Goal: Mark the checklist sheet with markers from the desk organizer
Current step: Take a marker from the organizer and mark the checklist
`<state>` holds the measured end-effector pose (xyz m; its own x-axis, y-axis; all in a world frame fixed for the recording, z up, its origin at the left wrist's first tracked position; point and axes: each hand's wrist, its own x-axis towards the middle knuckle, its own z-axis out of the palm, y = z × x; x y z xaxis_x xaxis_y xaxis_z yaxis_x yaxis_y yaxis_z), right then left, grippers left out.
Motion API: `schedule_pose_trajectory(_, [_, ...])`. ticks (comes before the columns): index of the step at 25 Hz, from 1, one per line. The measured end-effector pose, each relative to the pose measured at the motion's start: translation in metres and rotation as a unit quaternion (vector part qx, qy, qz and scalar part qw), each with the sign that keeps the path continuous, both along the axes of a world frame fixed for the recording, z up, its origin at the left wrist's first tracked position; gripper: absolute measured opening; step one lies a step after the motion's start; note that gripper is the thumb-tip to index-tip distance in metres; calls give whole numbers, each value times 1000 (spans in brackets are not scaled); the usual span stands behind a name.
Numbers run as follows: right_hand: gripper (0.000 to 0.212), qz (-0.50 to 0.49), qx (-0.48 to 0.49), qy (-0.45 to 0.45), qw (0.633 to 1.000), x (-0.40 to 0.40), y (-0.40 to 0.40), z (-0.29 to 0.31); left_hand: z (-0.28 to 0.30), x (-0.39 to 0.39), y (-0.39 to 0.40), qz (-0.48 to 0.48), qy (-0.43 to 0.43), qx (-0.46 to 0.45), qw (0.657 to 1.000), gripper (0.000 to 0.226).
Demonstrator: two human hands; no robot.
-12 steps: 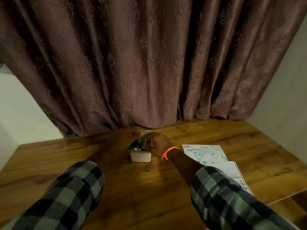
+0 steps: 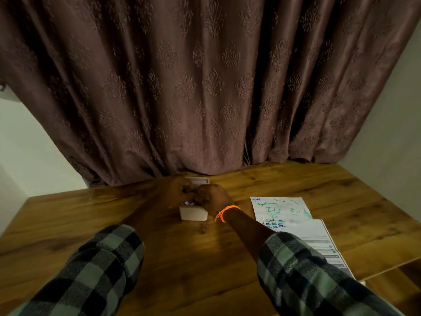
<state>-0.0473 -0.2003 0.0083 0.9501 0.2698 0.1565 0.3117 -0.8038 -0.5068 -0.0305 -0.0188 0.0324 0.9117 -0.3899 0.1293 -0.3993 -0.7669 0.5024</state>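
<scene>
A white desk organizer (image 2: 193, 214) stands on the wooden table, with marker caps (image 2: 189, 203) showing at its top. Both hands meet just above it. My left hand (image 2: 176, 190) and my right hand (image 2: 213, 198), which has an orange thread at the wrist, pinch a dark marker (image 2: 189, 191) between them; the dim light hides its details. The checklist sheet (image 2: 319, 240) lies to the right, partly under my right sleeve. A scribbled sheet (image 2: 282, 208) with green and blue marks lies just behind it.
A brown patterned curtain (image 2: 205, 99) hangs down to the table's far edge, right behind the organizer. The wooden table (image 2: 114, 213) ends at a pale wall on the right. A lower wooden surface (image 2: 405, 283) shows at the near right corner.
My left hand has moved in from the organizer's left side to meet my right hand above it. The marker is now held between both hands.
</scene>
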Motion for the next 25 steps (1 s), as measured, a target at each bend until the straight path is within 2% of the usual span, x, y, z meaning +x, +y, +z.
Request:
schedule_pose_trajectory(2, [16, -3, 27, -21, 999, 0, -1, 7, 6, 0, -5, -7, 16, -62, 998, 38])
schedule_pose_trajectory(4, [24, -10, 63, -44, 997, 2, -5, 14, 16, 2, -13, 15, 31, -118, 992, 39])
schedule_pose_trajectory(6, [27, -28, 132, -39, 990, 4, -10, 22, 32, 4, -23, 48, 10, -185, 982, 28])
schedule_pose_trajectory(8, [16, -36, 214, -75, 973, 5, -15, 33, 52, 7, -39, 69, -13, -256, 964, 14])
schedule_pose_trajectory(12, [4, -87, 325, -125, 934, 4, -40, 58, 81, 10, -95, 60, -6, -401, 914, 6])
schedule_pose_trajectory(14, [15, -99, 380, -111, 913, -1, -60, 57, 80, 10, -126, 47, 48, -451, 890, 5])
schedule_pose_trajectory(16, [22, -140, 399, -87, 902, -9, -81, 40, 58, 18, -156, 68, 160, -486, 856, 17])
schedule_pose_trajectory(19, [38, -249, 426, -16, 869, -29, -111, -2, 17, 16, -207, 108, 289, -434, 847, 21])
schedule_pose_trajectory(21, [44, -310, 435, 35, 845, -49, -123, -26, -11, 3, -235, 145, 327, -399, 844, 24])
schedule_pose_trajectory(24, [42, -378, 460, 116, 795, -76, -139, -51, -40, -26, -272, 168, 353, -346, 853, 35])
schedule_pose_trajectory(25, [44, -399, 467, 135, 778, -84, -143, -55, -46, -36, -282, 176, 383, -343, 840, 37])
